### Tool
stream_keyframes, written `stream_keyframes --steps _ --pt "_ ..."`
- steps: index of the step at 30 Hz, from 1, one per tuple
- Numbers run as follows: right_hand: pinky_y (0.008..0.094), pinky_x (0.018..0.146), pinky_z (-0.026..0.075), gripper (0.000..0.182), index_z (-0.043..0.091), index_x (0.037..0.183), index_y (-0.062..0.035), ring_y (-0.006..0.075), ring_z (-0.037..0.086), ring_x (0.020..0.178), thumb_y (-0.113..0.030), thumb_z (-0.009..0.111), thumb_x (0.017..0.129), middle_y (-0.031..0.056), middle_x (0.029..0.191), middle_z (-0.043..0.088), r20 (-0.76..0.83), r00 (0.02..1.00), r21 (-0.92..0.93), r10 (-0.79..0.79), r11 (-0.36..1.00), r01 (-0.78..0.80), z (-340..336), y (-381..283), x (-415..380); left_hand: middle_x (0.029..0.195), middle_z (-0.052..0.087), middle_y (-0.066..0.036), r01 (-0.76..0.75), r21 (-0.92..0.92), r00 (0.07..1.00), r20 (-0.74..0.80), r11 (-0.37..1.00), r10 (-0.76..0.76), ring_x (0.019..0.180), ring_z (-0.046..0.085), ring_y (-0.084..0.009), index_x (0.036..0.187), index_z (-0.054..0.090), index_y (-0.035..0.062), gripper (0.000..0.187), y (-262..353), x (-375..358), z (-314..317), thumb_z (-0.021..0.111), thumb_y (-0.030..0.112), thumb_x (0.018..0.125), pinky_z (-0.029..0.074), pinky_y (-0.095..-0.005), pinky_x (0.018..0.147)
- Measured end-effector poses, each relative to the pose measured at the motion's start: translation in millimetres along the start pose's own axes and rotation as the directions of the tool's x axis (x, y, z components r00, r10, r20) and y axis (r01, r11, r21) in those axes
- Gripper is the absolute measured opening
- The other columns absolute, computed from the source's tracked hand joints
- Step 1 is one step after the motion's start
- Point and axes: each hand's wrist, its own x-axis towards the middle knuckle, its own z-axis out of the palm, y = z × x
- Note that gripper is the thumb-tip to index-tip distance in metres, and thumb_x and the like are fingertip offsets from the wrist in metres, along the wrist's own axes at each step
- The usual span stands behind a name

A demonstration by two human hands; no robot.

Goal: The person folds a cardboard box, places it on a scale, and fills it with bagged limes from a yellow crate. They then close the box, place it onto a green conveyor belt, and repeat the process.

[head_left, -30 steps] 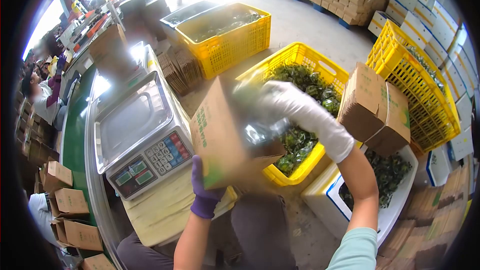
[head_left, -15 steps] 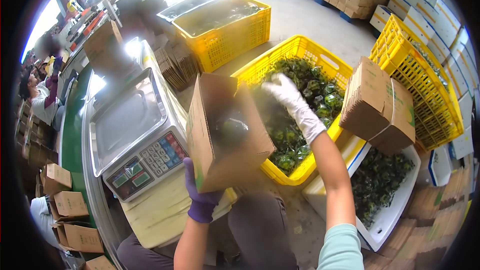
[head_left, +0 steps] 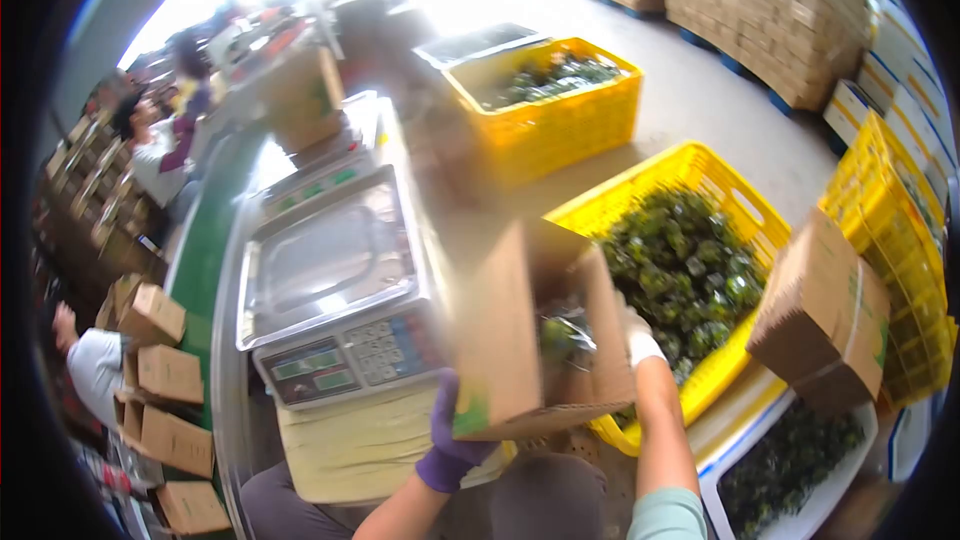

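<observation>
An open cardboard box (head_left: 505, 325) is tilted toward me above my lap, with a few clear-wrapped green pieces (head_left: 567, 337) inside. My left hand (head_left: 452, 445), in a purple glove, is wrapped round its lower left corner. My right hand (head_left: 641, 338), in a white glove, is at the box's right wall, which partly hides it; its fingers are mostly out of sight. Just beyond that hand is a yellow crate (head_left: 765, 212) filled with small dark-green produce in shiny clear wrapping (head_left: 685, 275).
A weighing scale (head_left: 335, 265) with a metal tray stands left of the box, beside a green conveyor belt (head_left: 205, 240). Tied flat cartons (head_left: 825, 310) rest at the right above a white bin (head_left: 868, 428). Another yellow crate (head_left: 570, 135) is behind. A co-worker (head_left: 160, 150) is across the belt.
The view has turned, so most things appear farther right and lower. My right hand has come back from over the produce to the box's right side. My left hand still holds the box.
</observation>
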Motion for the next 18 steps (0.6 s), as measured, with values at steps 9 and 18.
stream_keyframes --steps 9,18 --pt "0.0429 0.077 0.053 0.077 0.045 0.132 -0.0111 0.0355 0.065 0.093 -0.025 0.082 0.066 0.0196 0.110 0.062 -0.444 0.891 0.270 0.095 0.962 0.031 23.5 -34.5 30.2 0.122 0.059 -0.012 -0.014 0.114 0.993 -0.117 0.993 0.028 0.114 0.057 -0.0242 0.131 0.050 0.0035 0.051 -0.7 -0.3 -7.0 0.047 0.044 0.100 0.044 -0.0396 0.101" --pt "0.0399 0.067 0.052 0.055 0.052 0.115 -0.0097 0.0296 0.064 0.080 -0.022 0.080 0.070 0.0148 0.096 0.063 -0.349 0.937 0.536 0.033 0.827 0.171 19.1 -30.6 5.9 0.136 0.050 -0.017 -0.003 0.122 0.999 -0.033 0.993 0.007 0.128 0.048 -0.0299 0.142 0.037 0.0012 0.064 0.9 0.9 -5.7 0.044 0.049 0.099 0.036 -0.0453 0.110"
